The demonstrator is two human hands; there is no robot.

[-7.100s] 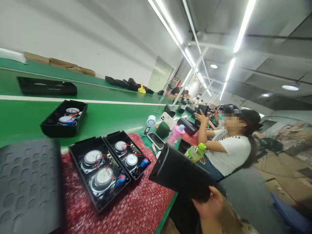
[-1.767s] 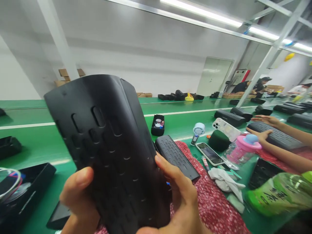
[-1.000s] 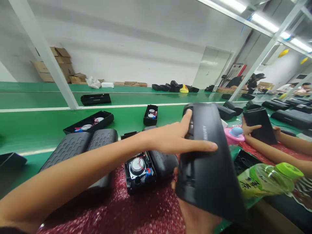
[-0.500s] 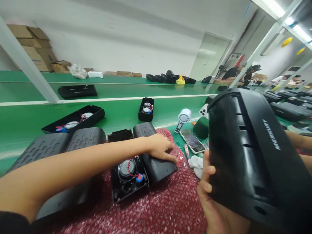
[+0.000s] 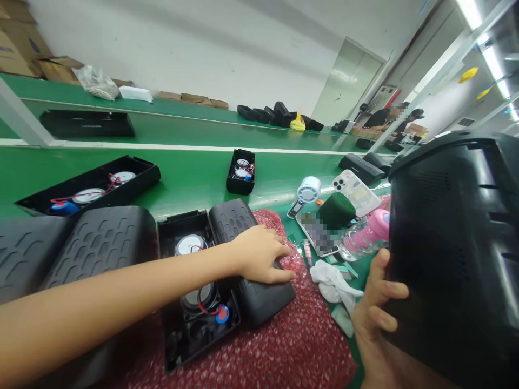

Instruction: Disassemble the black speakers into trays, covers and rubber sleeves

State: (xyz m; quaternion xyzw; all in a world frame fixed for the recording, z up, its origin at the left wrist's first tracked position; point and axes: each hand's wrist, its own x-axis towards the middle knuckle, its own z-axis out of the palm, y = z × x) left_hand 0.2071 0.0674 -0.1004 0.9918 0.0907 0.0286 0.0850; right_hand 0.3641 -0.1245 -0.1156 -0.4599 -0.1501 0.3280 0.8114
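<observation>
L hand [image 5: 259, 263] — fingers splayed, resting on black speaker cover [image 5: 265, 302]; R hand [image 5: 375, 313] clasps big black housing [image 5: 456, 259] — edge-only hold, slip could drop it on red bubble wrap [image 5: 300, 346].

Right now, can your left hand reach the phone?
Probably yes. The left hand rests on a black cover, and only red bubble wrap and a small tube lie near the way to the phone.

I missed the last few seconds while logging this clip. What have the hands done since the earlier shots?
The left hand let go of the black speaker housing and moved away from it, onto a ribbed black cover lying on the red bubble wrap. The right hand keeps hold of the housing. The open speaker case on the green belt stayed where it was.
</observation>
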